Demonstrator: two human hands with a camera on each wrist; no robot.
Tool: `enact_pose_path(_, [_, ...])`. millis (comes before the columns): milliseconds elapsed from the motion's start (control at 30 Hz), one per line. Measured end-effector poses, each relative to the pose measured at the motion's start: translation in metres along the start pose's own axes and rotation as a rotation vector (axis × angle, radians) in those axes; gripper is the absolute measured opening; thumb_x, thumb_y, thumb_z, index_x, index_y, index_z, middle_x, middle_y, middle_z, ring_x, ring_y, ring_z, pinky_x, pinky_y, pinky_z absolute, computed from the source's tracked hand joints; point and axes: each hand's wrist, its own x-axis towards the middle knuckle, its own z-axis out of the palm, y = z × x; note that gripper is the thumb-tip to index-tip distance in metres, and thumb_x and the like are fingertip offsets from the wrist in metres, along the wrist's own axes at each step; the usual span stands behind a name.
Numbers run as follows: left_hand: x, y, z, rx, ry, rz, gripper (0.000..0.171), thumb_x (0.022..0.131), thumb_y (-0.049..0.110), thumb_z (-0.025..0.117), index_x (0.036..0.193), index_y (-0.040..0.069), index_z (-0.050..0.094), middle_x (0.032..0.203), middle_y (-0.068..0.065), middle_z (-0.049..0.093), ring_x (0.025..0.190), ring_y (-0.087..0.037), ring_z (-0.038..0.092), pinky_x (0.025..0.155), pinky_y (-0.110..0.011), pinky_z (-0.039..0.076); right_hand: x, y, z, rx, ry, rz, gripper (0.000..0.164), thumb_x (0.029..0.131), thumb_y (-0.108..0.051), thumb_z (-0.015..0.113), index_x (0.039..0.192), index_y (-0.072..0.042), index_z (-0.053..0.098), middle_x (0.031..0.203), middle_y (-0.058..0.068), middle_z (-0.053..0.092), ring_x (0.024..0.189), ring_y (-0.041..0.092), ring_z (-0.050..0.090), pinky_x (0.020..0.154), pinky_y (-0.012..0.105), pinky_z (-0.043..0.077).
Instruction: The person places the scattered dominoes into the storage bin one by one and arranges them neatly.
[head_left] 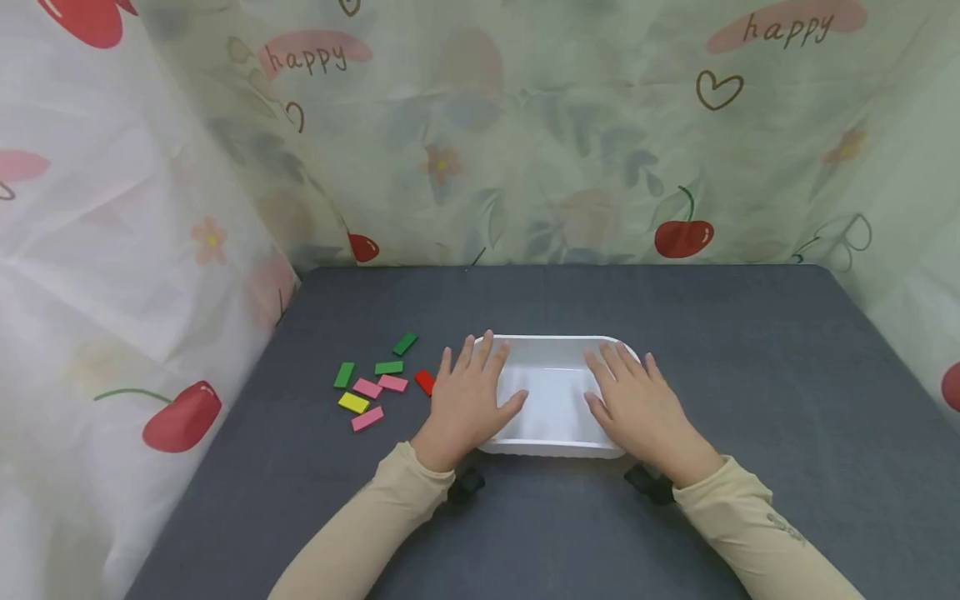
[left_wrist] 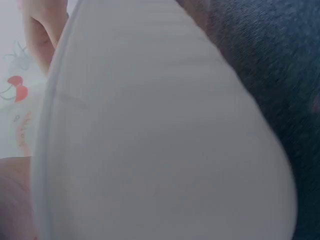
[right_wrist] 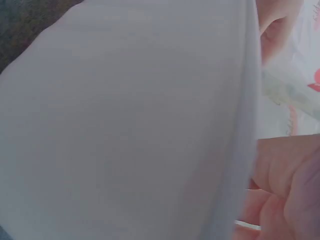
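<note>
A white rectangular tray [head_left: 553, 404] with rounded corners lies on the table, its visible inside bare. Over its left end is my left hand [head_left: 467, 408], palm down, fingers spread and thumb pointing inward. My right hand [head_left: 641, 410] lies in mirror fashion over the right end, fingers also spread. Whether either palm presses on the rim cannot be made out. Both wrist views are mostly filled by the tray's pale outer wall [left_wrist: 160, 130], with part of my left hand [left_wrist: 15, 195] at the left wrist view's lower left and my right hand [right_wrist: 290, 190] at the right wrist view's lower right.
Left of the tray lie small flat blocks: several green [head_left: 388, 367] and pink [head_left: 367, 418], one yellow [head_left: 353, 403]. A red block [head_left: 424, 382] is close to my left hand, partly covered by it. Patterned cloth [head_left: 525, 167] hangs behind the dark table [head_left: 712, 308].
</note>
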Motion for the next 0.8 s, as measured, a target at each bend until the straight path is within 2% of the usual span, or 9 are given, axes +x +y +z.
enact_pose_path(167, [0.003, -0.001, -0.007, -0.01, 0.092, 0.053, 0.057, 0.09, 0.041, 0.062, 0.138, 0.013, 0.052, 0.146, -0.013, 0.048, 0.133, -0.03, 0.047, 0.106, -0.046, 0.041, 0.0, 0.001, -0.007, 0.04, 0.075, -0.057, 0.042, 0.09, -0.014, 0.063, 0.129, 0.0, 0.058, 0.129, 0.021, 0.059, 0.12, 0.034, 0.056, 0.097, 0.053, 0.046])
enact_pose_path(267, [0.003, -0.001, -0.012, -0.03, 0.135, 0.061, 0.049, 0.089, 0.037, 0.064, 0.131, 0.012, 0.059, 0.132, -0.01, 0.061, 0.112, -0.025, 0.063, 0.084, -0.038, 0.055, 0.003, 0.001, -0.012, 0.076, 0.058, -0.046, 0.034, 0.09, -0.013, 0.062, 0.123, -0.004, 0.062, 0.119, 0.015, 0.066, 0.106, 0.029, 0.065, 0.082, 0.045, 0.054])
enact_pose_path(367, [0.004, -0.002, -0.017, -0.059, 0.124, 0.048, 0.044, 0.09, 0.036, 0.064, 0.127, 0.013, 0.063, 0.123, -0.006, 0.066, 0.088, -0.02, 0.069, 0.057, -0.029, 0.053, 0.007, 0.002, -0.02, 0.097, 0.012, -0.014, 0.029, 0.092, -0.014, 0.06, 0.121, -0.007, 0.063, 0.115, 0.011, 0.069, 0.097, 0.026, 0.067, 0.071, 0.042, 0.055])
enact_pose_path(467, [0.004, -0.004, -0.021, -0.099, 0.101, 0.038, 0.041, 0.091, 0.034, 0.062, 0.126, 0.013, 0.063, 0.121, -0.006, 0.068, 0.075, -0.017, 0.068, 0.044, -0.023, 0.041, 0.009, 0.004, -0.027, 0.116, -0.012, 0.014, 0.029, 0.094, -0.016, 0.058, 0.121, -0.009, 0.063, 0.115, 0.01, 0.069, 0.094, 0.025, 0.068, 0.067, 0.042, 0.055])
enact_pose_path(533, [0.004, -0.006, -0.023, -0.146, 0.091, 0.031, 0.04, 0.091, 0.033, 0.063, 0.126, 0.013, 0.064, 0.12, -0.005, 0.068, 0.076, -0.017, 0.068, 0.043, -0.021, 0.039, 0.009, 0.007, -0.03, 0.15, -0.01, 0.037, 0.028, 0.095, -0.016, 0.057, 0.122, -0.01, 0.063, 0.116, 0.01, 0.069, 0.095, 0.026, 0.068, 0.068, 0.042, 0.054])
enact_pose_path(600, [0.003, -0.009, -0.025, -0.205, 0.079, 0.012, 0.038, 0.092, 0.031, 0.063, 0.125, 0.013, 0.064, 0.117, -0.005, 0.069, 0.079, -0.017, 0.069, 0.046, -0.021, 0.043, 0.009, 0.011, -0.033, 0.192, -0.007, 0.068, 0.029, 0.096, -0.018, 0.055, 0.123, -0.011, 0.063, 0.118, 0.01, 0.068, 0.097, 0.026, 0.067, 0.07, 0.043, 0.054])
enact_pose_path(700, [0.002, -0.016, -0.028, -0.315, 0.064, -0.036, 0.036, 0.092, 0.029, 0.064, 0.124, 0.014, 0.064, 0.111, -0.005, 0.071, 0.088, -0.018, 0.069, 0.058, -0.026, 0.053, 0.006, 0.018, -0.036, 0.281, 0.01, 0.129, 0.03, 0.097, -0.019, 0.053, 0.125, -0.011, 0.061, 0.122, 0.011, 0.065, 0.102, 0.028, 0.065, 0.076, 0.047, 0.054])
enact_pose_path(800, [0.001, -0.024, -0.033, -0.406, 0.054, -0.083, 0.033, 0.093, 0.028, 0.062, 0.123, 0.015, 0.065, 0.107, -0.004, 0.071, 0.093, -0.019, 0.068, 0.07, -0.033, 0.057, 0.004, 0.027, -0.037, 0.375, 0.034, 0.189, 0.034, 0.098, -0.019, 0.053, 0.131, -0.01, 0.056, 0.128, 0.014, 0.06, 0.11, 0.032, 0.061, 0.086, 0.052, 0.051])
